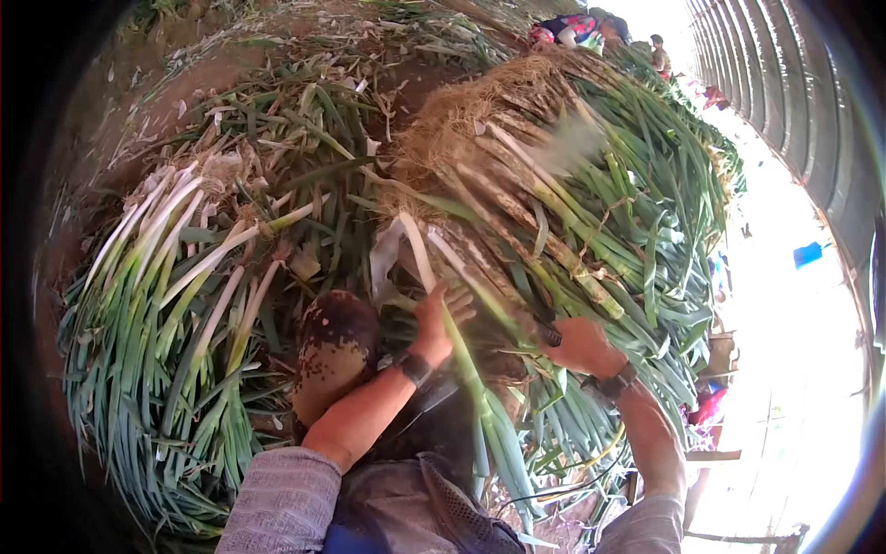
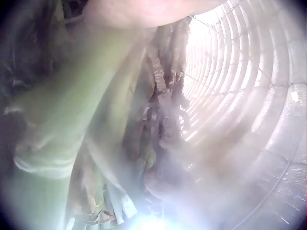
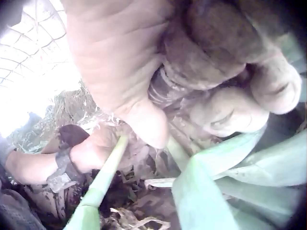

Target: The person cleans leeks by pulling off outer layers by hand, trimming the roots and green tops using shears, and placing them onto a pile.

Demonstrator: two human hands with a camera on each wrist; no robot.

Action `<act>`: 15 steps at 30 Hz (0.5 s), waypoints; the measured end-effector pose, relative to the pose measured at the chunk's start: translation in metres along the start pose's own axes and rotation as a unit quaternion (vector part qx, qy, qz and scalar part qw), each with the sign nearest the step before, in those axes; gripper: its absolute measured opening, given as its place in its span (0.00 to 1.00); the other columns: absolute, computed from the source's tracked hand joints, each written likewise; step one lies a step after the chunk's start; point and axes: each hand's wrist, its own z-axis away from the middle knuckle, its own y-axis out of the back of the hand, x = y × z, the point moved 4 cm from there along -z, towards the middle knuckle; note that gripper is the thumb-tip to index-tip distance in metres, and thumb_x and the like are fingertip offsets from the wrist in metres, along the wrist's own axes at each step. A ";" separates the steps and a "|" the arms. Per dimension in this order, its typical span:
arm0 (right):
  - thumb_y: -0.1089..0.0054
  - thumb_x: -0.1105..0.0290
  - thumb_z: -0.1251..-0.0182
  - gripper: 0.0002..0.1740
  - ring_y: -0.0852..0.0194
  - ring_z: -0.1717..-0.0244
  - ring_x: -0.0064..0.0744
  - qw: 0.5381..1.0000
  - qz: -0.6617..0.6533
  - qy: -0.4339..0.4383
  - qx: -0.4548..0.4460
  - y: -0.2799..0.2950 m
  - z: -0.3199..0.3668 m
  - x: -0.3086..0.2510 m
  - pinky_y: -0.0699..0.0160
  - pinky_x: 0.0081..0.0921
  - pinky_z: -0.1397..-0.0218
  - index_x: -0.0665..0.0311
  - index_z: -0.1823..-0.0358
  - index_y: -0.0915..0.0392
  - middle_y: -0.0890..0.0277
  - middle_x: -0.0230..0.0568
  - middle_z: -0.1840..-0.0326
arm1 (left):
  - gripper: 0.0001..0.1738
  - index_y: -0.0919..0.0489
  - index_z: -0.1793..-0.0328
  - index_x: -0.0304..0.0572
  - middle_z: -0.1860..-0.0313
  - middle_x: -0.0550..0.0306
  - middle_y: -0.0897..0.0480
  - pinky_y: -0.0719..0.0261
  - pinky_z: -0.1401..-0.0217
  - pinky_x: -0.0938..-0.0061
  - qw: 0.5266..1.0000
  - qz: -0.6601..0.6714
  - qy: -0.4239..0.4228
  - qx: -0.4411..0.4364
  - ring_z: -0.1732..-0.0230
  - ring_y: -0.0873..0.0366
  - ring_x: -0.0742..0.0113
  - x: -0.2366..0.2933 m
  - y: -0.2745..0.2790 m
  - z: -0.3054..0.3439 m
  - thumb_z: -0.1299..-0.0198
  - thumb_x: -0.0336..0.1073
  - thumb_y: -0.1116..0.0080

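Observation:
A leek [image 1: 420, 254] with a white stem and long green leaves runs down across the front of the body. My left hand [image 1: 443, 323] grips it around the stem, its fingers partly spread. Close up in the left wrist view, the pale green stem [image 2: 72, 110] passes under part of the hand [image 2: 148, 12]. To the right, my right hand [image 1: 586, 347] is curled round a dark, ridged object [image 3: 165, 90], mostly hidden by the fingers. Green leaves [image 3: 206, 191] lie below that hand in the right wrist view.
Unpeeled leeks with brown roots [image 1: 452, 120] form a large heap at the upper right. Whiter-stemmed leeks [image 1: 175, 222] lie in a pile on the left. A spotted, covered knee [image 1: 337, 346] stands beside the left forearm. People [image 1: 586, 30] are in the far background.

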 end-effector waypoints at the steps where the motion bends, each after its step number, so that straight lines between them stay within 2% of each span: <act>1: 0.41 0.46 0.43 0.27 0.19 0.55 0.59 0.999 -0.021 0.031 0.038 -0.004 0.002 0.000 0.22 0.47 0.49 0.64 0.58 0.17 0.17 0.56 0.59 | 0.27 0.30 0.36 0.36 0.45 0.45 0.19 0.16 0.52 0.61 1.000 0.007 -0.003 -0.006 0.44 0.20 0.55 -0.001 -0.002 -0.003 0.31 0.49 0.45; 2: 0.41 0.47 0.43 0.26 0.18 0.56 0.59 0.994 -0.042 0.062 0.076 -0.005 0.003 -0.001 0.22 0.48 0.49 0.64 0.59 0.17 0.17 0.55 0.60 | 0.27 0.30 0.36 0.36 0.45 0.45 0.19 0.16 0.52 0.61 1.000 0.006 0.000 -0.006 0.44 0.20 0.55 -0.004 -0.003 -0.005 0.31 0.49 0.45; 4: 0.40 0.45 0.43 0.27 0.19 0.55 0.59 0.995 -0.049 0.048 0.070 -0.007 -0.011 -0.005 0.23 0.49 0.49 0.64 0.59 0.16 0.17 0.57 0.60 | 0.35 0.33 0.32 0.33 0.39 0.44 0.22 0.20 0.40 0.56 1.000 0.005 -0.013 -0.006 0.36 0.25 0.52 -0.007 -0.003 -0.010 0.33 0.54 0.42; 6: 0.39 0.44 0.43 0.28 0.20 0.54 0.58 0.995 -0.057 0.034 0.069 0.000 -0.026 -0.018 0.24 0.50 0.48 0.64 0.59 0.16 0.18 0.58 0.61 | 0.34 0.32 0.33 0.33 0.39 0.43 0.22 0.21 0.39 0.56 1.000 0.005 -0.016 -0.009 0.36 0.25 0.52 -0.011 -0.003 -0.010 0.33 0.54 0.43; 8: 0.40 0.42 0.43 0.31 0.20 0.53 0.58 0.993 -0.021 0.092 0.068 0.010 -0.037 -0.041 0.23 0.50 0.48 0.67 0.60 0.16 0.18 0.59 0.60 | 0.33 0.32 0.33 0.34 0.39 0.43 0.22 0.22 0.38 0.55 1.000 0.007 -0.024 -0.009 0.36 0.25 0.52 -0.011 -0.001 -0.009 0.32 0.54 0.44; 11: 0.41 0.42 0.44 0.32 0.19 0.53 0.59 0.992 0.003 0.104 0.071 0.009 -0.070 -0.053 0.22 0.50 0.48 0.68 0.60 0.17 0.17 0.59 0.59 | 0.34 0.32 0.33 0.34 0.38 0.44 0.22 0.23 0.36 0.55 1.000 0.016 -0.018 -0.008 0.35 0.25 0.52 -0.010 0.002 -0.009 0.32 0.55 0.45; 15: 0.41 0.42 0.44 0.32 0.18 0.55 0.59 0.988 0.000 0.128 0.084 0.022 -0.076 -0.070 0.21 0.49 0.49 0.69 0.61 0.17 0.17 0.59 0.60 | 0.35 0.33 0.32 0.36 0.38 0.44 0.22 0.23 0.36 0.56 1.000 0.013 -0.022 0.009 0.35 0.25 0.53 -0.009 0.008 -0.012 0.33 0.57 0.46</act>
